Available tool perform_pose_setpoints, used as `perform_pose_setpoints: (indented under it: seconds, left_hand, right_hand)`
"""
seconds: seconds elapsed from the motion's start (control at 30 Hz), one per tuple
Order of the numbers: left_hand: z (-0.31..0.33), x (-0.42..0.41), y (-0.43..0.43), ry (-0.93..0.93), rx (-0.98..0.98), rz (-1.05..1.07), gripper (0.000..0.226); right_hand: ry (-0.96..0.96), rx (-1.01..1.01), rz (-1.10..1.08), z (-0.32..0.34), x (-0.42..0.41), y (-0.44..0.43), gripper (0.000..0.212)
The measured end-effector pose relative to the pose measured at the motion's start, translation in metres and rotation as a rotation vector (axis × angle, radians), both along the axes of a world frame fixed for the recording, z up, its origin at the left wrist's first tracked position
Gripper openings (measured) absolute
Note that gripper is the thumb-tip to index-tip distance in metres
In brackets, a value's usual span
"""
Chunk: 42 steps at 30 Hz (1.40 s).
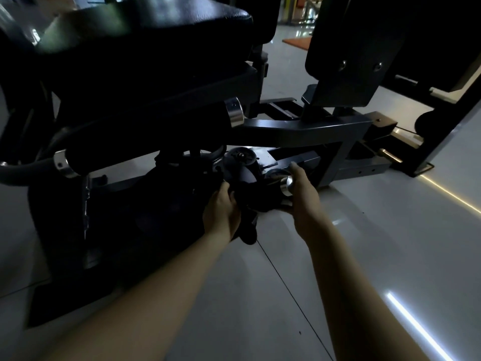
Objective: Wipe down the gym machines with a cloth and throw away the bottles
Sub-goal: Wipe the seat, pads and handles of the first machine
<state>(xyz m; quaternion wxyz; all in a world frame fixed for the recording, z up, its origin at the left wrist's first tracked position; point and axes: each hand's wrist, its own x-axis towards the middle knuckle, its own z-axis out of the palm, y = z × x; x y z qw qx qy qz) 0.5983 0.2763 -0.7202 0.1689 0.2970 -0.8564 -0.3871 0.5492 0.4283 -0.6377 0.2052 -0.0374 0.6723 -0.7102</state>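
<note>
The scene is dim. A black machine [299,128] fills the left and far part of the view, its padded seat [145,24] high on the far left and a dark panel [359,48] with two bolts on the far right. It stands on a pale, glossy tiled floor [364,243] that carries bright streaks of reflected light at the right.

Both bare arms reach forward and down to a low part of the machine, near the middle of the view. The left hand [221,212] has its fingers curled round a dark cloth [250,204] and holds it against a low padded part of the frame. A loose end of the cloth hangs below the hand, close to the floor.

The right hand [304,201] lies just right of the cloth, beside a shiny chrome cap [286,185] at the end of that low part. One finger points toward the far frame. In this light I cannot tell whether the hand grips the capped end or only rests against it.

An orange mat [296,41] lies on the floor far behind.
</note>
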Motion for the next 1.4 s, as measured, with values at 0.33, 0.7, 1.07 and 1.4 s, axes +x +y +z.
perform_pose_setpoints:
  seconds: [0.33,0.7,1.07,1.4]
  left_hand:
    - [0.037,0.02,0.058,0.228,0.352,-0.042,0.027]
    - [0.156,-0.004,0.064,0.502,0.446,-0.356,0.019]
    - [0.147,-0.023,0.032,0.203,0.458,-0.455,0.022]
    - [0.092,-0.005,-0.023,-0.097,0.19,-0.473,0.011]
  right_hand:
    - [-0.198,-0.223,0.095,-0.041,0.01,0.021,0.063]
    - [0.165,-0.012,0.078,0.042,-0.015,0.068,0.027]
    - [0.26,0.002,-0.045,0.032,-0.016,0.081,0.029]
    - [-0.118,-0.293,-0.354,-0.039,0.037,-0.024,0.026]
